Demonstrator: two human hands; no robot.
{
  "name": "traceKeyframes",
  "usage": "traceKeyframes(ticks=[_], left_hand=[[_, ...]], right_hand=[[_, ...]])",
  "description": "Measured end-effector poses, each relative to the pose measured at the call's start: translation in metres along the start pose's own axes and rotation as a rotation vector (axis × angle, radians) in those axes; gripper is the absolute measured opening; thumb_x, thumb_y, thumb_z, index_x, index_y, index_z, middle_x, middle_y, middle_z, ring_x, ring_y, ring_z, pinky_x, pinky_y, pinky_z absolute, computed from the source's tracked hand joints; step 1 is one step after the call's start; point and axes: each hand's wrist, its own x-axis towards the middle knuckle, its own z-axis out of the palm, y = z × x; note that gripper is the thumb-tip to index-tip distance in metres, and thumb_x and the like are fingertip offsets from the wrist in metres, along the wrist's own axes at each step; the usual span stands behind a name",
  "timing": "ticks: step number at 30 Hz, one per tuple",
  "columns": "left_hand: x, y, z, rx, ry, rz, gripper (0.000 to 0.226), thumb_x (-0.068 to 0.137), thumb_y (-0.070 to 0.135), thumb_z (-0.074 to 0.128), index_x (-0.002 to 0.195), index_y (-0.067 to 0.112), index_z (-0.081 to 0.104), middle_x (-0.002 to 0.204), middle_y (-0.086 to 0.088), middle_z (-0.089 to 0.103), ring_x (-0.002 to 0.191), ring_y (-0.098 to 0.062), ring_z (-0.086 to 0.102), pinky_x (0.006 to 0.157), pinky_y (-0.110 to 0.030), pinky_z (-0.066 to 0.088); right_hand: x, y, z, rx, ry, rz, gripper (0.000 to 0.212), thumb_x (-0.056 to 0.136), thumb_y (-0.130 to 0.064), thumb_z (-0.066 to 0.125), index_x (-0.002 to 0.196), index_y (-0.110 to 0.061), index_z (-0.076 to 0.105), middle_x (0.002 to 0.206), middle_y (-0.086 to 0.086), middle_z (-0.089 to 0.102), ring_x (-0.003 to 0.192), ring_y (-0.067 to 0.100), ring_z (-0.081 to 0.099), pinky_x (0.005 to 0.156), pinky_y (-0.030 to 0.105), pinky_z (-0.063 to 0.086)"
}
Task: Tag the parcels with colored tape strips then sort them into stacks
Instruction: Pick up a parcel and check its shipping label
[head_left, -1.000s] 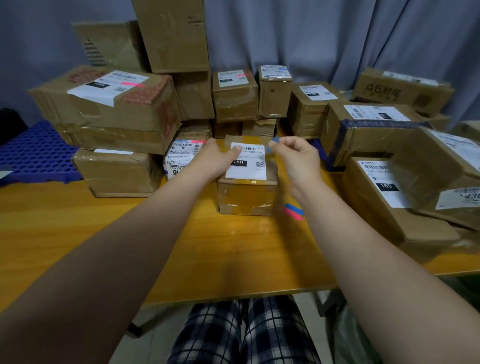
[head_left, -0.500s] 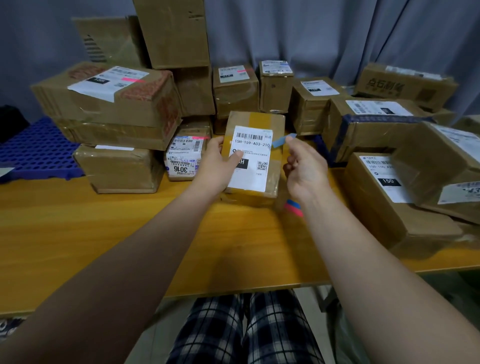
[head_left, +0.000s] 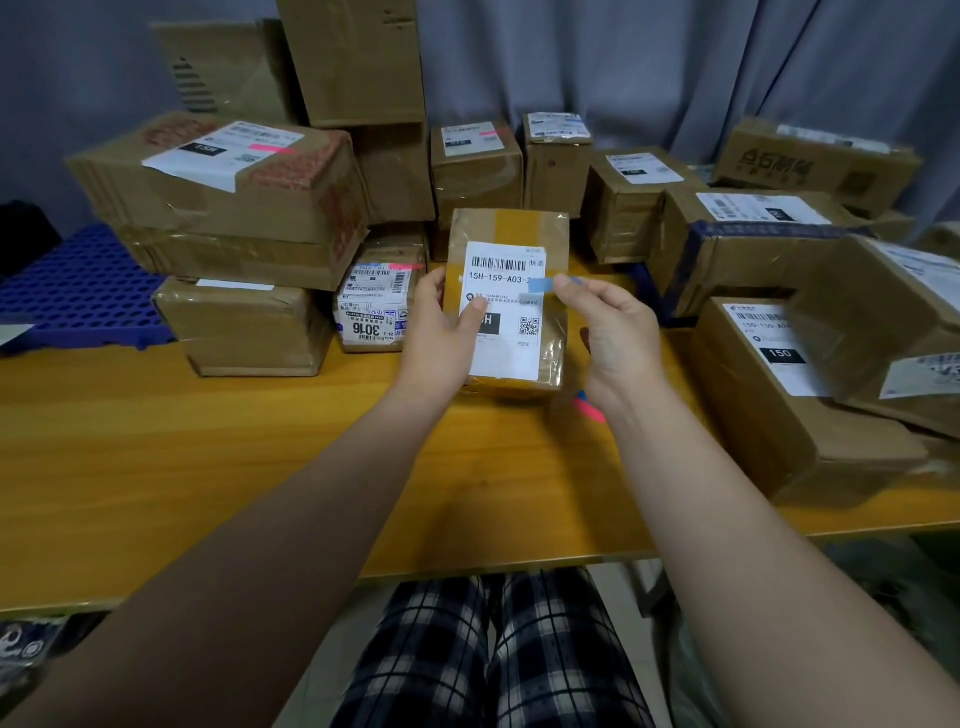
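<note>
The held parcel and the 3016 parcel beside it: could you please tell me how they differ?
The held parcel is tipped up in the left hand; the 3016 parcel sits on the table. The 3016 parcel carries a pink strip; the held parcel has only a blue strip pinched over its label by the right hand. Both are brown cardboard with white barcode labels.

Grey curtain backdrop, wood table in fg.

The rear is covered side to side by a pleated grey curtain (head_left: 675, 62), w/ folds deepest at the right. A yellow-orange wood-grain table (head_left: 156, 467) is spread across the frame & lit dimly, w/ a soft sheen. A blue perforated plastic panel (head_left: 78, 291) is laid far left by the table's rear edge. Pale floor (head_left: 324, 670) is glimpsed under the front edge.
</note>
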Motion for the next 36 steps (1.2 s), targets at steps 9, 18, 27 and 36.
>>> traceKeyframes(ticks=[9,18,27,36], left_hand=[[0.000,-0.002,0.001,-0.020,0.006,0.007,0.050,0.096,0.015,0.053,0.142,0.014,0.032,0.114,0.012,0.039,0.077,0.012,0.047,0.056,-0.001,0.043],[0.001,-0.009,0.002,-0.048,0.032,0.051,0.048,0.096,0.013,0.053,0.140,0.013,0.034,0.116,0.011,0.045,0.083,0.012,0.052,0.060,-0.002,0.044],[0.003,-0.022,0.001,-0.056,0.030,0.111,0.048,0.096,0.013,0.054,0.139,0.012,0.033,0.124,0.003,0.052,0.084,0.026,0.052,0.065,-0.004,0.046],[0.005,-0.034,-0.010,-0.063,-0.057,0.011,0.042,0.090,0.031,0.062,0.120,0.017,0.037,0.122,-0.006,0.058,0.112,-0.016,0.059,0.095,-0.043,0.050]], right_hand=[[-0.001,0.014,0.012,0.155,0.085,0.170,0.020,0.079,-0.006,0.076,0.092,-0.003,0.062,0.078,0.010,0.073,0.067,0.021,0.073,0.054,0.030,0.058],[0.016,0.035,0.022,-0.126,0.225,-0.096,0.021,0.083,-0.010,0.072,0.069,-0.013,0.056,0.082,0.009,0.071,0.073,0.019,0.072,0.057,0.028,0.058],[0.021,0.034,0.020,-0.488,0.233,-0.302,0.045,0.073,-0.029,0.081,0.096,-0.018,0.044,0.085,-0.015,0.048,0.072,0.001,0.052,0.063,0.019,0.047],[0.011,0.040,-0.009,-0.287,-0.106,-0.090,0.039,0.087,-0.024,0.069,0.122,-0.024,0.052,0.114,-0.007,0.064,0.104,0.008,0.062,0.085,0.026,0.054]])
